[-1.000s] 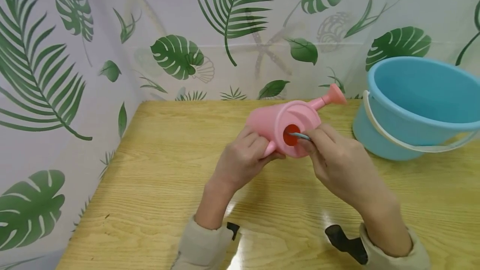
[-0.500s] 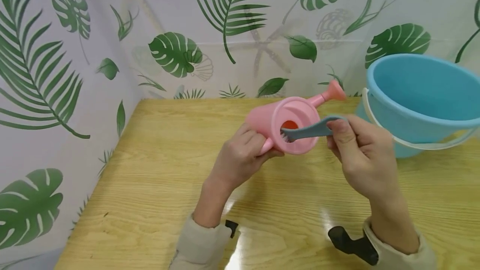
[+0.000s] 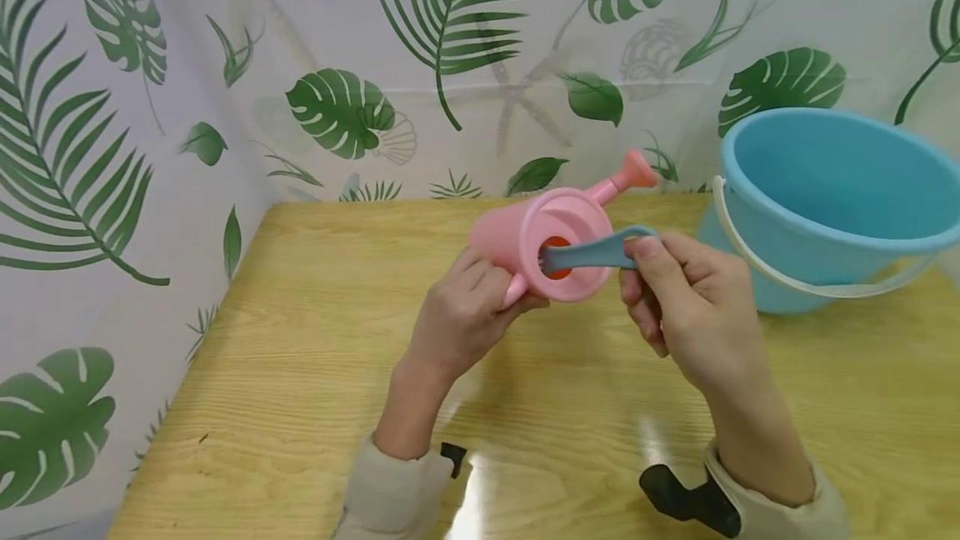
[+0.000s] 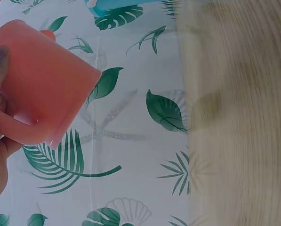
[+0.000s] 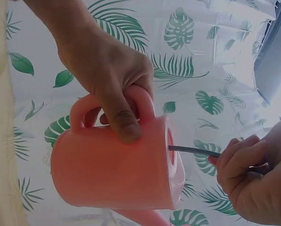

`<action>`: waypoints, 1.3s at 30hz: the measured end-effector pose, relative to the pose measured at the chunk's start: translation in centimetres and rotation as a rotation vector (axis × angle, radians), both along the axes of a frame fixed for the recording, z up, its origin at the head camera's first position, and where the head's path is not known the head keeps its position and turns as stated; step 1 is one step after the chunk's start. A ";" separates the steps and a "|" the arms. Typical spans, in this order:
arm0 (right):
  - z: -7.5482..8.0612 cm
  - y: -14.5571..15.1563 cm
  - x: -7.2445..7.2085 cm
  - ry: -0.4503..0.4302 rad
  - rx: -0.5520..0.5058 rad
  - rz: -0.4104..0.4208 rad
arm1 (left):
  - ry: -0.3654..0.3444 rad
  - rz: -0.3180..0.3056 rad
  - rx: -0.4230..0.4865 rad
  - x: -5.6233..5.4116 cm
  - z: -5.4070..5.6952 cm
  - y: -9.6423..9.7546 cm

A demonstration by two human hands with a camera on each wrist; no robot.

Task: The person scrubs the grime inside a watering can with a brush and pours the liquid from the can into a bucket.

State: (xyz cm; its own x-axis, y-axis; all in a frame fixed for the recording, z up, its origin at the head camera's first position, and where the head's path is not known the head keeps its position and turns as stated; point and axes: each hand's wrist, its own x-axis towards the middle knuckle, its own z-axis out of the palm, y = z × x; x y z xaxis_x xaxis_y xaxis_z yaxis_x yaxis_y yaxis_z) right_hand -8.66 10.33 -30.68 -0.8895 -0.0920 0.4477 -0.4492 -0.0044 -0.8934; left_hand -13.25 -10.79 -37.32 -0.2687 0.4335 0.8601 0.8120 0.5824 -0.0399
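A pink watering can (image 3: 497, 233) is tilted above the table, its round opening facing me and its spout pointing up to the right. My left hand (image 3: 463, 307) grips it by the handle, and in the right wrist view the thumb lies along the can body (image 5: 109, 169). Between thumb and fingers, my right hand (image 3: 701, 319) pinches the end of a blue-grey brush (image 3: 588, 254). The brush reaches into the red-orange hole inside the can's mouth. Its bristles are mostly hidden there. In the left wrist view the can (image 4: 46, 80) hides most of the left fingers.
To the right stands a light blue bucket (image 3: 847, 252) with a white handle (image 3: 813, 283). The wooden table (image 3: 300, 373) meets a white leaf-patterned cloth (image 3: 442, 152) at the back and left. Black straps (image 3: 686, 500) show at both cuffs.
My right hand has drawn back from the can's opening, bringing more of the brush handle into sight, then moved slightly left. The left hand keeps its hold on the watering can.
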 end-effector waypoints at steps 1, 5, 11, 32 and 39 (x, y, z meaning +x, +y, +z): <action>0.1 0.0 0.1 -0.049 0.025 0.005 | 0.006 0.008 0.000 0.0 0.0 -0.1; 0.2 -0.3 0.1 -0.236 0.134 0.048 | 0.013 0.031 0.006 -0.1 0.0 -0.5; -0.1 0.3 0.2 -0.376 -0.048 0.160 | -0.007 0.026 -0.005 -0.1 0.0 -0.7; -1.8 0.6 -1.6 -0.314 -0.238 0.514 | -0.033 0.002 0.011 -0.1 -0.2 -0.2; -1.5 1.8 -1.7 -0.323 -0.299 0.431 | -0.059 -0.004 0.009 -0.2 -0.3 -0.4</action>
State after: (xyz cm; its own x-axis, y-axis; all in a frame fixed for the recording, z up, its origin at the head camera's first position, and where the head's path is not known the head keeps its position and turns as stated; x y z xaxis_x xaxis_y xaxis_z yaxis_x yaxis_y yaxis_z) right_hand -10.37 12.15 -32.15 -0.8950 -0.3859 0.2237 -0.0579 -0.3968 -0.9161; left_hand -13.49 -11.17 -37.57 -0.3173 0.4267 0.8469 0.8151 0.5791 0.0136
